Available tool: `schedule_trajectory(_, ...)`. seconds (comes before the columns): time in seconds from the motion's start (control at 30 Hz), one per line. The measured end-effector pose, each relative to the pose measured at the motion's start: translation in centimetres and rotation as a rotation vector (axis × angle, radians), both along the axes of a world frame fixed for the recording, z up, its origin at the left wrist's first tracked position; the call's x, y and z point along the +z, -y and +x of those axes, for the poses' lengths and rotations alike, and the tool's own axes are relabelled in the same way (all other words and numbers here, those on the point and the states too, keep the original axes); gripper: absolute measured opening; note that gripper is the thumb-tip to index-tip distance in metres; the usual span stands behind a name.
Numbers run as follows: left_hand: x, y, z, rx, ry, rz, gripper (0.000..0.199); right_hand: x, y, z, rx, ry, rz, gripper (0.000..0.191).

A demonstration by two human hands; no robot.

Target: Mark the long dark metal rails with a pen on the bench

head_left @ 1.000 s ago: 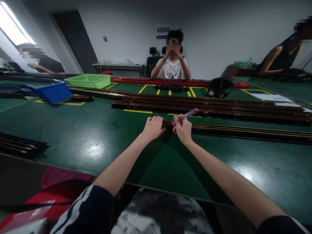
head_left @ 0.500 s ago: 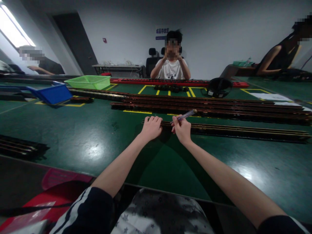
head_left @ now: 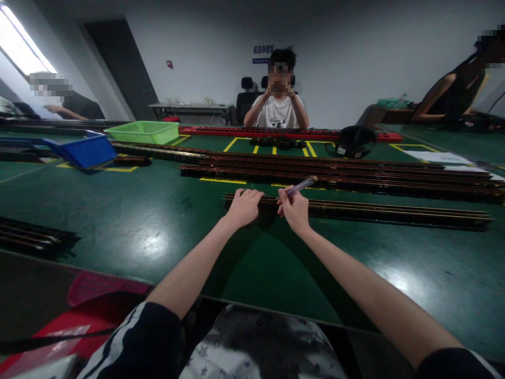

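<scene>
A long, narrow dark strip with brassy edges lies across the green table in front of me. My left hand is closed over it near its left end, fingers bent across the far edge, thumb mostly hidden. A little to the right, my right hand grips a slim pen with a clear, purplish barrel. The pen slants up to the right, its lower end close to the strip. Whether the tip touches the strip I cannot tell.
Behind the strip lies a bundle of similar dark strips. More strips are at the left edge. Farther back stand a blue bin, a green basket and a black round object. A person sits opposite; others sit left and right.
The dark strip has slid slightly left, with my left hand shifting a little left on it. My right hand and the pen stay almost in place.
</scene>
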State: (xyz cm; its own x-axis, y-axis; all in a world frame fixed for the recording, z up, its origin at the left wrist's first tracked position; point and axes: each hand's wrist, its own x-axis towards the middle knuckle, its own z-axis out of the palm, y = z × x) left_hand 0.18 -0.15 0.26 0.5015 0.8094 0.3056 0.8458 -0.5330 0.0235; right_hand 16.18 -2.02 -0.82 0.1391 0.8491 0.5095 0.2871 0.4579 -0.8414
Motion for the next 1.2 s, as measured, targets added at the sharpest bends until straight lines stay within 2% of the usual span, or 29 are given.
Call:
schedule_trajectory(0.57,0.45,0.34,-0.11,-0.020,-0.056,-0.016,0.039,-0.21,-0.21,0.18,0.034,-0.013,-0.018,0.039)
schedule_trajectory(1.2,-0.04,-0.12,0.02,-0.012,-0.030,0.047,0.033,0.06,-0.02,0.02,-0.001,-0.010,-0.005,0.042)
